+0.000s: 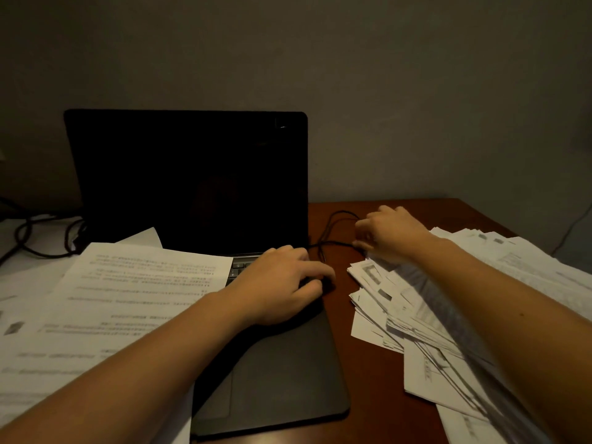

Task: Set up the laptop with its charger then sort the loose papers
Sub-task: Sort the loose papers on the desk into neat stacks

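1. The laptop stands open on the left half of the brown table. Its screen is dark and upright, and its base reaches toward the near edge.
2. The loose printed sheets on the left lie partly on the laptop's keyboard and hide its left part. More of them spread over the table toward the near left.
3. The stack of papers lies on the table to the right of the laptop, fanned and untidy, apart from the laptop with bare wood between them.
4. The charger cable, thin and black, runs from the laptop's right edge near the hinge out to the right. It loops on the table toward the far side.
5. The left hand rests on the right side of the keyboard with its fingers curled down over the laptop's right edge. In the dim light I cannot tell whether it pinches anything there.
6. The right hand is above the far end of the stack, its fingers closed round the charger cable.
7. At the far left, dark cords lie tangled on a pale surface.
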The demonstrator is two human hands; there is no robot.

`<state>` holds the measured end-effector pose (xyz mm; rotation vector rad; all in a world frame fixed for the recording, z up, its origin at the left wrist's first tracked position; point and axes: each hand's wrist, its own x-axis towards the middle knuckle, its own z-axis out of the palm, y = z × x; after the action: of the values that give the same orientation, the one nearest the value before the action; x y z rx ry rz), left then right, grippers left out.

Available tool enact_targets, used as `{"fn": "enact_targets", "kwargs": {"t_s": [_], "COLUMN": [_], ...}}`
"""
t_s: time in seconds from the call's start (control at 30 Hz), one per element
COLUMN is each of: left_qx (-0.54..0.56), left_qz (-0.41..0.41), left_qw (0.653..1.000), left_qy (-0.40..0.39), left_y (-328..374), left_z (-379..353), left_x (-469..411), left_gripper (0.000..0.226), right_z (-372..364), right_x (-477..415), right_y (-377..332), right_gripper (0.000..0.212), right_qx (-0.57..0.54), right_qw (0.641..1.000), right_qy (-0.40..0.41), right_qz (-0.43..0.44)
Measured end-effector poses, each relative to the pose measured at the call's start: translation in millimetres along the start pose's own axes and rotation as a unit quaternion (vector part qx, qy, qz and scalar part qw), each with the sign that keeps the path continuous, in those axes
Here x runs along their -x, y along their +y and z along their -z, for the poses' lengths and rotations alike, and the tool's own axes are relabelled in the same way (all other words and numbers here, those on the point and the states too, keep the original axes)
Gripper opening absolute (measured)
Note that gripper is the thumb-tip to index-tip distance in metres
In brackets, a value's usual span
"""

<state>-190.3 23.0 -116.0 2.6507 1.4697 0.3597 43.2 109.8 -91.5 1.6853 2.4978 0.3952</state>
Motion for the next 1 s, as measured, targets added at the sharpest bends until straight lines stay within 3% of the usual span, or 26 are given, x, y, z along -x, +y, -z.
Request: {"fn": "enact_targets", "kwargs": {"t_s": [0.17, 0.3, 0.47, 0.63, 0.77, 1.0], "left_qx": [-0.002, -0.009, -0.007, -0.009, -0.016, -0.019], "left_qz": [-0.003, -0.002, 0.010, 0.013, 0.016, 0.025], "left_qw": [1.000, 1.000, 1.000, 1.000, 1.000, 0.999], "left_qy": [-0.005, 0.001, 0.005, 0.004, 0.007, 0.010], "left_y": [0, 0, -2, -2, 0, 3], "left_z": [-1, -1, 0, 3, 4, 6], "left_x": [2, 5, 5, 6, 9, 18], "left_gripper": [0.035, 0.036, 0.037, 0.039, 0.041, 0.045], "right_z": [-5, -18, -10, 17, 16, 0], "right_x": [-1, 0, 9, 36, 60, 76], "right_y": [12, 10, 2, -24, -55, -79], "right_gripper": [0.028, 0.037, 0.043, 0.033, 0.031, 0.043], "right_qx": [0.033, -0.028, -0.126, -0.179, -0.190, -0.258], "right_qw": [0.997, 0.991, 0.988, 0.982, 0.981, 0.966], "right_qy": [0.020, 0.024, 0.014, 0.061, -0.005, -0.027], "right_qz": [-0.072, -0.128, -0.083, -0.014, 0.049, 0.006]}}
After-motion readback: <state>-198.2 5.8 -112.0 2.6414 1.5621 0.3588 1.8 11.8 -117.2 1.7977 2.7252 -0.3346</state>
